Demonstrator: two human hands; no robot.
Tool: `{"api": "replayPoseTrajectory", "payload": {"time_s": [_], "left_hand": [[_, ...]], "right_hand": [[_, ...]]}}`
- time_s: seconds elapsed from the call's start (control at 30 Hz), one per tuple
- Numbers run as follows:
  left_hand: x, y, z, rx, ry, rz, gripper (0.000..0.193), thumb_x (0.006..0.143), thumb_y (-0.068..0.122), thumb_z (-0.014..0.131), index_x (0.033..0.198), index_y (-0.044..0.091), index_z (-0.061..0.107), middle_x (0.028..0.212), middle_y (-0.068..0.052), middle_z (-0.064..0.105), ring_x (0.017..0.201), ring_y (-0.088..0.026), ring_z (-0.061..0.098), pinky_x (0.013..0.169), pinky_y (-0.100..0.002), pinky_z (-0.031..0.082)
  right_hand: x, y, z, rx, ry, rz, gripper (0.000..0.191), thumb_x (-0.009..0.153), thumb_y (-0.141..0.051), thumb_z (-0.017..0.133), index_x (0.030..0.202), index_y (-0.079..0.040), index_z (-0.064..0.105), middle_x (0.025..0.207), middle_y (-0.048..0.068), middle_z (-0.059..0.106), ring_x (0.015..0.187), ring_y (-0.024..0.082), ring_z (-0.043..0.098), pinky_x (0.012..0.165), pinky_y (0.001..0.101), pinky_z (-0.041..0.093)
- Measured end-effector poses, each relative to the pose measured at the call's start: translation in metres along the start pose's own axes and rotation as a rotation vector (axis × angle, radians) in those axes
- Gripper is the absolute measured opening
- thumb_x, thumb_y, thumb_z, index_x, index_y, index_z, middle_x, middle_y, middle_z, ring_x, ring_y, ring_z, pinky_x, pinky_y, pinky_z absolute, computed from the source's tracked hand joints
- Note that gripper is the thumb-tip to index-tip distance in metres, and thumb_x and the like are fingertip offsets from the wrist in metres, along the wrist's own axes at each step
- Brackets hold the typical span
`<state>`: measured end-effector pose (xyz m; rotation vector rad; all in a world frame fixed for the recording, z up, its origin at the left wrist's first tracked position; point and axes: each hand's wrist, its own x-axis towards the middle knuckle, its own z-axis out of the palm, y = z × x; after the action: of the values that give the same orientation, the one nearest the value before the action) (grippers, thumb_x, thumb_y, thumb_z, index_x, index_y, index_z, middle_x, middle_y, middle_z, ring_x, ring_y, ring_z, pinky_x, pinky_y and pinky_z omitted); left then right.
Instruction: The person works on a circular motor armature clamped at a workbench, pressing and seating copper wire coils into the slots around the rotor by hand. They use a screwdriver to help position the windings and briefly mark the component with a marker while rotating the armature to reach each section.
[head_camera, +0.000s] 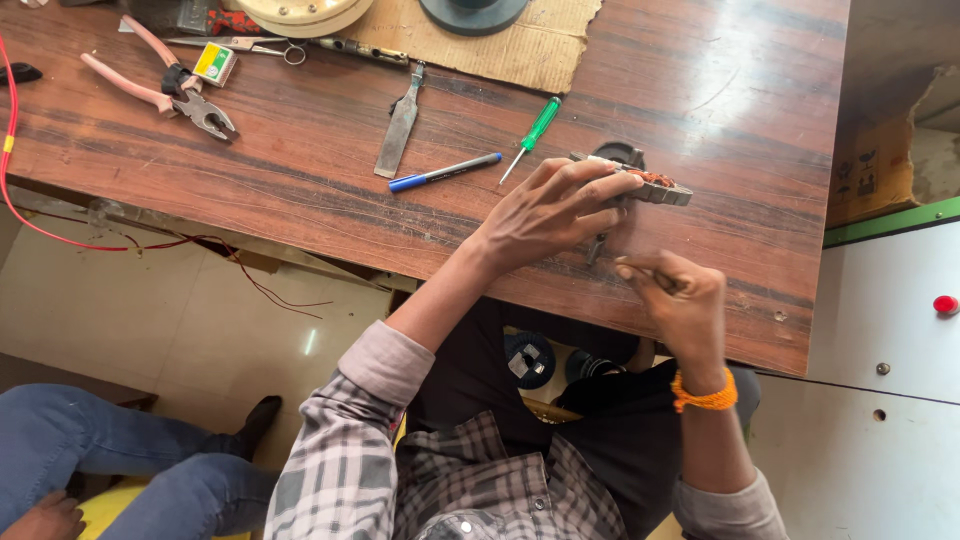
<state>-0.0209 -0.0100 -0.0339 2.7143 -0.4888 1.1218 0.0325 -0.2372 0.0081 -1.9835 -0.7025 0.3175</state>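
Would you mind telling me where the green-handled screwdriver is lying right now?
In the head view the green-handled screwdriver lies on the wooden table, just right of the blue pen and up-left of the left hand.

Counting what is showing: one wooden table (300, 190). Two of the person's hands are working, left hand (555, 210) and right hand (680, 300). One round metal part with copper windings (650, 185) is sitting under the left hand. Lying on the table: one green screwdriver (533, 135), one blue pen (443, 172), one flat chisel (398, 130), one pair of pink-handled pliers (165, 85), one pair of scissors (245, 44), one sheet of cardboard (520, 45). One red wire (8, 140) is hanging off the edge.
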Motion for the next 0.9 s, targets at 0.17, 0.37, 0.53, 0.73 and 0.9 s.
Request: {"api": "replayPoseTrajectory", "payload": {"time_s": [0.17,0.37,0.53,0.73,0.9], "left_hand": [[0.001,0.007,-0.004,0.037,0.017,-0.004,0.01,0.094,0.013,0.075,0.1,0.011,0.068,0.121,0.001,0.057,0.104,-0.014,0.057,0.088,-0.032,0.05],[0.01,0.029,-0.011,-0.257,0.128,-0.334,0.01,0.09,0.012,0.076,0.095,0.01,0.067,0.096,0.0,0.06,0.073,-0.014,0.064,0.067,-0.031,0.053],[0.018,0.05,-0.007,-0.596,0.239,-0.768,0.01,0.086,0.013,0.079,0.088,0.008,0.071,0.076,0.001,0.06,0.061,-0.011,0.058,0.056,-0.029,0.045],[0.021,0.056,0.005,-0.917,0.32,-1.032,0.008,0.086,0.011,0.077,0.083,0.005,0.073,0.063,0.005,0.057,0.056,-0.003,0.046,0.052,-0.025,0.035],[0.02,0.059,0.011,-1.006,0.343,-1.095,0.009,0.088,0.012,0.077,0.083,0.005,0.073,0.063,0.007,0.054,0.058,-0.001,0.044,0.053,-0.023,0.034]], "right_hand": [[-0.002,-0.027,-0.031,-0.209,-0.047,-0.091,0.022,0.091,-0.004,0.078,0.113,-0.004,0.078,0.07,0.01,0.05,0.061,0.005,0.041,0.053,0.0265,0.036],[0.009,-0.06,-0.034,-0.341,-0.031,-0.245,0.012,0.092,-0.007,0.079,0.103,-0.004,0.077,0.067,0.007,0.065,0.054,0.007,0.048,0.051,0.027,0.039],[0.042,-0.071,-0.028,-0.395,0.009,-0.326,0.01,0.097,-0.009,0.08,0.104,-0.002,0.078,0.064,0.008,0.064,0.053,0.007,0.049,0.051,0.029,0.037],[0.087,-0.073,-0.022,-0.377,-0.025,-0.363,0.007,0.099,-0.006,0.076,0.105,-0.001,0.078,0.069,0.003,0.068,0.055,0.003,0.054,0.048,0.0255,0.038],[0.104,-0.065,-0.022,-0.408,-0.06,-0.245,0.006,0.098,-0.005,0.075,0.102,-0.001,0.079,0.064,0.003,0.065,0.053,0.006,0.049,0.046,0.028,0.034]]}}
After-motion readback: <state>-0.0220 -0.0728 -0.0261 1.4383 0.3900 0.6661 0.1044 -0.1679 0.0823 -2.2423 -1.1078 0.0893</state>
